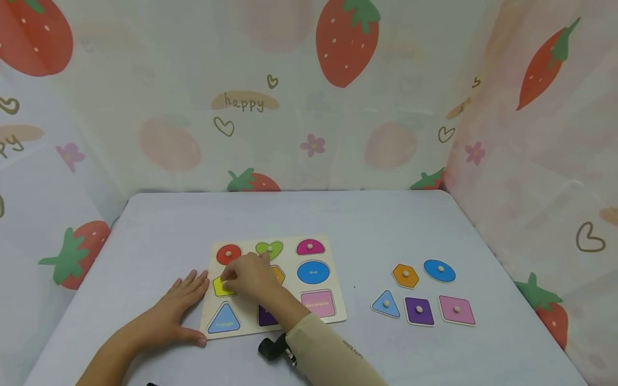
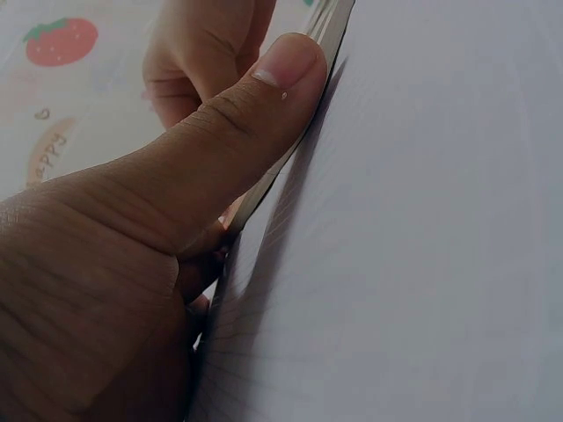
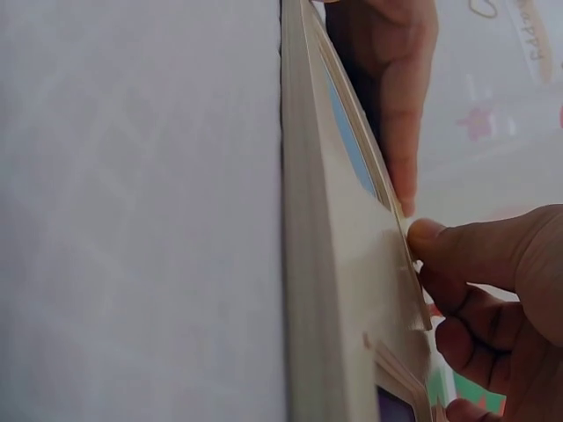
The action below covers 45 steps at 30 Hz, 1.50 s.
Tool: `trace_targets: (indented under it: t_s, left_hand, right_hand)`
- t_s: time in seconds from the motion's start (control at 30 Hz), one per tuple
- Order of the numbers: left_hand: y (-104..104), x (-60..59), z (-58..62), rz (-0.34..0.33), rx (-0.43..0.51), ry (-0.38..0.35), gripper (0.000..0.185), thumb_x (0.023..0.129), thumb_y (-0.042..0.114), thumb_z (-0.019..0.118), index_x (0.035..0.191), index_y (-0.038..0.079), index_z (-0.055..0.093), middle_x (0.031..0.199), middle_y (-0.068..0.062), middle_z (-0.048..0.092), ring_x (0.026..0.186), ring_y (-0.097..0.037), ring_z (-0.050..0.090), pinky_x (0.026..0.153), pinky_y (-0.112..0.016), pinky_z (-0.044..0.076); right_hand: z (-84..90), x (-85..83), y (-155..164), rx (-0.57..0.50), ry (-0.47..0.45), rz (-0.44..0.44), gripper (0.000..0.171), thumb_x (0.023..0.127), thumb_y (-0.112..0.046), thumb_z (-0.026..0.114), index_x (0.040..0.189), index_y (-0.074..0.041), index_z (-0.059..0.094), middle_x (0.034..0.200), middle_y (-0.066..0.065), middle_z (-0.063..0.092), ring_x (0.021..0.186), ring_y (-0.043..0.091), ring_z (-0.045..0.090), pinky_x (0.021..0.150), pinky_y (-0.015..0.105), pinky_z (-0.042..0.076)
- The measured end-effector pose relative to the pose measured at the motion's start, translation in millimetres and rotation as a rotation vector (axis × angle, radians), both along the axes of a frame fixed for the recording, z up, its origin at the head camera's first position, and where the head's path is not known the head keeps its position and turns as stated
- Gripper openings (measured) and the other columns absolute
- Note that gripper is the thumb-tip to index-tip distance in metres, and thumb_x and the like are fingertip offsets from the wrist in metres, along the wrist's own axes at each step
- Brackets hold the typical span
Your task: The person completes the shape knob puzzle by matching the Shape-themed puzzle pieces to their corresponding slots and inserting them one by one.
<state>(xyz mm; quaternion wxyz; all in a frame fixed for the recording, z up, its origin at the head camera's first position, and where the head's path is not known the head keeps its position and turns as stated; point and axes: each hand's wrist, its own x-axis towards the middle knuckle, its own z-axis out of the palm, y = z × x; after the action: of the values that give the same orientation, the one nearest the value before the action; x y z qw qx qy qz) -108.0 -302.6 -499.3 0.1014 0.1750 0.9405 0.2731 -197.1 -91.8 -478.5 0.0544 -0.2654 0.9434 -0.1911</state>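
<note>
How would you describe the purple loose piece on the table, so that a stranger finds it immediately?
Start at the wooden puzzle board and look to its right, where five loose pieces lie in two rows. The purple piece is the middle one of the near row, between the blue triangle and the pink diamond. It alone is purple.

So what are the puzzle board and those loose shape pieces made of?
The puzzle board looks like pale plywood or similar: a thick, unpainted edge shows in the right wrist view. The loose shape pieces seem to be thin wood with glossy paint and small pale knobs.

light: soft, even, bright overhead | shadows: faint | head view: sharp | wrist views: dimmer, close-up blur
</note>
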Motion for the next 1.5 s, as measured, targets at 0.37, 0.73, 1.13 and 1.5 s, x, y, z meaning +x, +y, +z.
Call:
trace_targets:
  t_s: [0.37, 0.73, 1.13, 1.5]
  left_hand:
    - [0, -0.7, -1.4, 0.009, 0.003, -0.003, 0.129, 0.062, 0.07, 0.084, 0.16, 0.004, 0.032, 0.171, -0.013, 0.019, 0.158, -0.042, 0.004, 0.128, -0.043, -0.01]
    - [1, 1.6, -7.6, 0.009, 0.01, -0.02, 0.13, 0.062, 0.07, 0.084, 0.16, 0.004, 0.03, 0.171, -0.014, 0.018, 0.158, -0.042, 0.002, 0.123, -0.027, -0.019]
    - [6, -1.4, -4.0, 0.035, -0.008, -0.061, 0.133, 0.06, 0.07, 0.085, 0.161, 0.005, 0.028, 0.172, -0.011, 0.015, 0.159, -0.039, -0.001, 0.127, -0.053, -0.008]
    - [4, 0.1, -1.4, 0.026, -0.001, -0.028, 0.132, 0.061, 0.072, 0.083, 0.161, 0.004, 0.028, 0.171, -0.012, 0.016, 0.159, -0.04, 0.001, 0.122, -0.025, -0.019]
  right_hand:
    - [5.9, 2.1, 0, 0.03, -0.013, 0.016, 0.013, 0.091, -0.038, 0.078, 0.104, -0.037, 0.081, 0.083, -0.025, 0.07, 0.091, 0.003, 0.054, 0.103, 0.041, 0.04]
    - [20.4, 3.4, 16, 0.068, -0.097, 0.142, 0.031, 0.087, -0.04, 0.081, 0.117, -0.035, 0.077, 0.096, -0.021, 0.071, 0.1, 0.003, 0.059, 0.109, 0.042, 0.045]
    - [52.1, -6.1, 79, -0.016, -0.033, 0.074, 0.033, 0.092, -0.037, 0.077, 0.125, -0.029, 0.075, 0.115, -0.012, 0.074, 0.115, 0.012, 0.059, 0.099, 0.036, 0.051]
    - [73.9, -18.4, 162, -0.082, 0.178, 0.065, 0.026, 0.093, -0.028, 0.077, 0.117, -0.018, 0.078, 0.11, -0.001, 0.076, 0.108, 0.018, 0.062, 0.094, 0.038, 0.054]
